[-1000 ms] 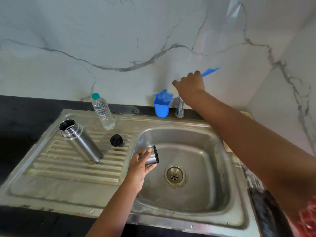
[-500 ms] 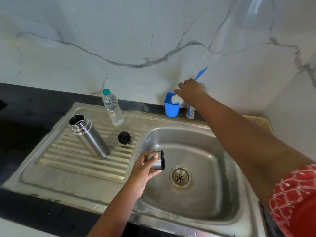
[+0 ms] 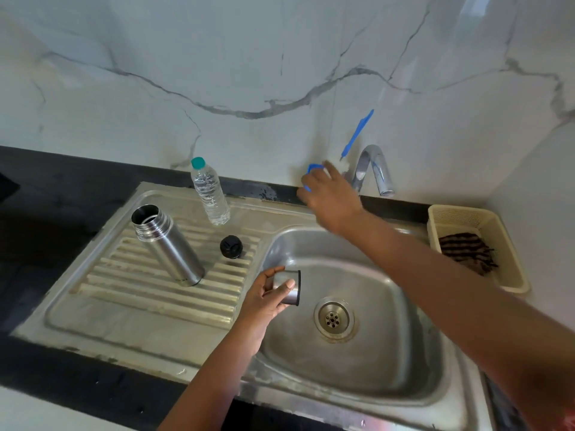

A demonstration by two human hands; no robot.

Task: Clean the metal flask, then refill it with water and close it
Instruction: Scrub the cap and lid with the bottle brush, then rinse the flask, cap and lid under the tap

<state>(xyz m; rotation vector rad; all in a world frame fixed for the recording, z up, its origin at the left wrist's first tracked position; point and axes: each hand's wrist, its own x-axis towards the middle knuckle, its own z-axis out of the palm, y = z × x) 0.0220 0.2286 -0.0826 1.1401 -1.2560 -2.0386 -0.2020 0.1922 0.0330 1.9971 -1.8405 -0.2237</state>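
Over the basin at six o'clock, the left hand (image 3: 264, 301) pinches the steel cap (image 3: 289, 287) sideways. At ten o'clock from it, close by, the metal flask (image 3: 168, 244) stands open-mouthed on the drainboard (image 3: 140, 293). The right hand (image 3: 331, 197), fingers loosely spread, reaches the blue holder (image 3: 312, 169) at twelve, farther off.

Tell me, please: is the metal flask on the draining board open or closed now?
Open. The metal flask stands with a bare threaded mouth; its black stopper lies beside it, and the left hand holds the steel cap.
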